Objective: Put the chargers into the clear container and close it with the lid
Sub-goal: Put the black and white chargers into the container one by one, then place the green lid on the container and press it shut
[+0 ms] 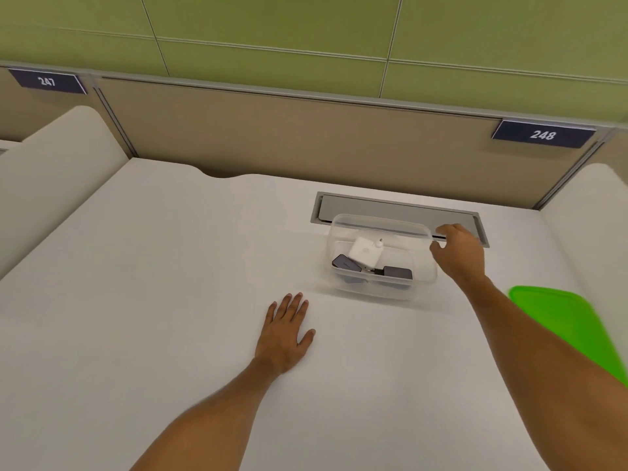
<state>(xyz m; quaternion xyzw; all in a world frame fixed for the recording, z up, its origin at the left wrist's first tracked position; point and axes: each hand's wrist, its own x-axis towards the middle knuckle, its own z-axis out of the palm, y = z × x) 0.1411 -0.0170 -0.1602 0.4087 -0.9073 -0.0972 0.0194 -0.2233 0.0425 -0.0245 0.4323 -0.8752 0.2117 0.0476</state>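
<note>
My right hand (457, 253) curls at the far right rim of the clear container (377, 287), right of centre; whether it pinches the rim I cannot tell. Three chargers (365, 249) lie inside. My left hand (285, 331) rests flat, holding nothing. The green lid (560, 321), lower right, looks light and flexible; I'd lift it by an edge.

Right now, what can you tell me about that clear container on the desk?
The clear container is a see-through plastic tub with rounded corners, upright and open on the white desk. Inside lie a white charger and two dark ones. The right hand is at its far right rim; the green lid lies apart.
</note>
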